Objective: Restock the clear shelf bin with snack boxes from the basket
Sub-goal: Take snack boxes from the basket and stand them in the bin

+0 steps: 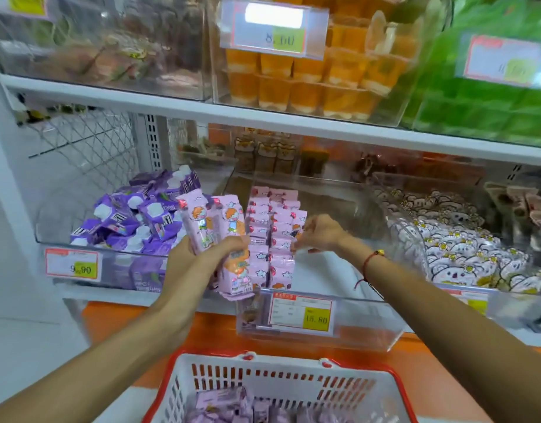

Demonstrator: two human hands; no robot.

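Shelf bin w/ pink snack boxes

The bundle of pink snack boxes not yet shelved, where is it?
Head view, left of centre: the left hand grips the bundle of pink snack boxes before the clear shelf bin, above the white-and-red basket.

My bin is open on top, and its right half lies bare beside two rows of pink boxes on the left. The shelf above limits headroom. A purple-pack bin closes the left, a white-pack bin the right. The basket sits near, below.
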